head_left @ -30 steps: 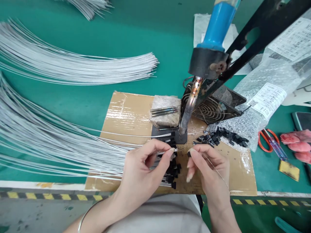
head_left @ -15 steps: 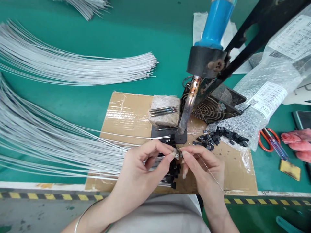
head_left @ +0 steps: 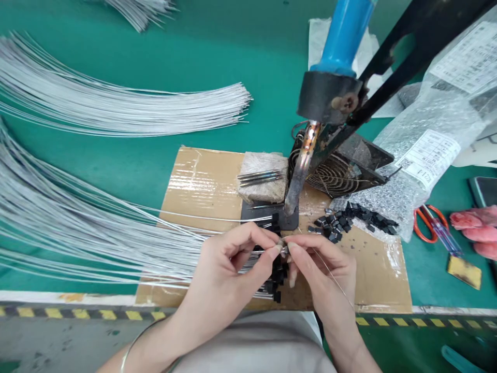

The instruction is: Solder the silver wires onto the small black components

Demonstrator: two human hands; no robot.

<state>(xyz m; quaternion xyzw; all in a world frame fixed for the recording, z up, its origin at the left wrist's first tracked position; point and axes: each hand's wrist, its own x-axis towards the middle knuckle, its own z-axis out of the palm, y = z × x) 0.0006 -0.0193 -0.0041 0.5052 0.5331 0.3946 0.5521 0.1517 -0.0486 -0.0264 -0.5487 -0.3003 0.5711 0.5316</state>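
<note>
My left hand [head_left: 233, 274] pinches a white cable near its end, just above the cardboard. Against its fingertips, my right hand [head_left: 324, 264] is closed on a small part that the fingers mostly hide, and a thin wire [head_left: 334, 277] trails across that hand. Beneath both hands lie several black connectors [head_left: 276, 280] on the ends of a bundle of white cables [head_left: 97, 223]. Beyond the hands, the metal tip of a blue-handled soldering iron [head_left: 298, 178] points down at a dark pad [head_left: 291, 221].
A sponge block [head_left: 264, 191] with metal rods stands behind the pad, beside a fan [head_left: 337, 171]. Loose black connectors [head_left: 349, 220] lie at the right, near bubble wrap [head_left: 411, 145] and orange-handled scissors [head_left: 425, 225]. Another cable bundle [head_left: 155, 109] lies at the back left.
My right hand has shifted slightly left, closing the small gap between the two hands' fingertips. My left hand has barely moved.
</note>
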